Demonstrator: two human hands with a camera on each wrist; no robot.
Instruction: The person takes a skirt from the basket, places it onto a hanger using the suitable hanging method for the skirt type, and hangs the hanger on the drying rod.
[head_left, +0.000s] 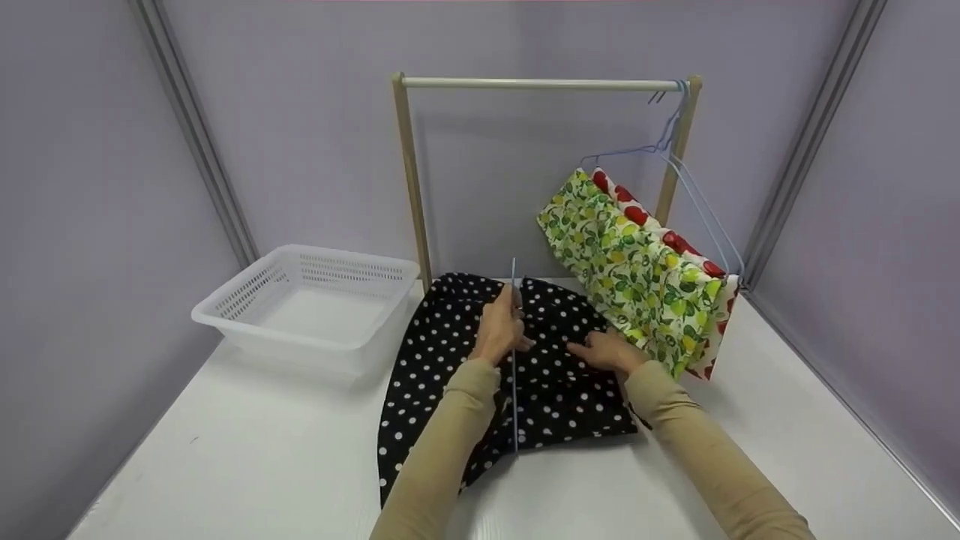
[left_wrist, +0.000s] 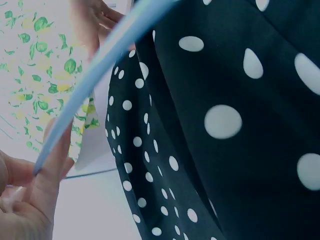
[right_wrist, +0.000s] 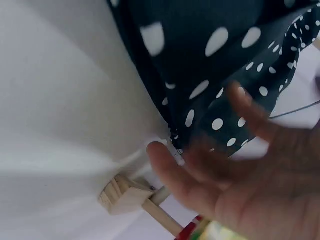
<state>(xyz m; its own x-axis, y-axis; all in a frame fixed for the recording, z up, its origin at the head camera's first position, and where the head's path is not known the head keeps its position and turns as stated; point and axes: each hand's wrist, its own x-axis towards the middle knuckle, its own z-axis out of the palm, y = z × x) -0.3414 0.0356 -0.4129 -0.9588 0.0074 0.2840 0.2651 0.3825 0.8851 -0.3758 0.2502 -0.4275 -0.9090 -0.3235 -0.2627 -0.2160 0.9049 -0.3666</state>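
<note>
A black cloth with white polka dots (head_left: pixel 427 360) lies spread on the table. My left hand (head_left: pixel 499 326) holds a thin blue clothes hanger (head_left: pixel 514 401) over its middle; in the head view the hanger appears edge-on. The left wrist view shows the hanger (left_wrist: pixel 85 87) between thumb and fingers. Near the right part of the cloth is my right hand (head_left: pixel 609 351). Its fingers look loosely extended and partly blurred in the right wrist view, with nothing gripped, close to the cloth's edge (right_wrist: pixel 175 135). Whether they touch the fabric I cannot tell.
A rack with a white rail (head_left: pixel 525 82) and wooden legs stands at the back. From its right end hang a lemon-print cloth (head_left: pixel 637 270) and a red-patterned white cloth (head_left: pixel 720 337) on blue hangers (head_left: pixel 667 139). At left sits a white plastic basket (head_left: pixel 300 337).
</note>
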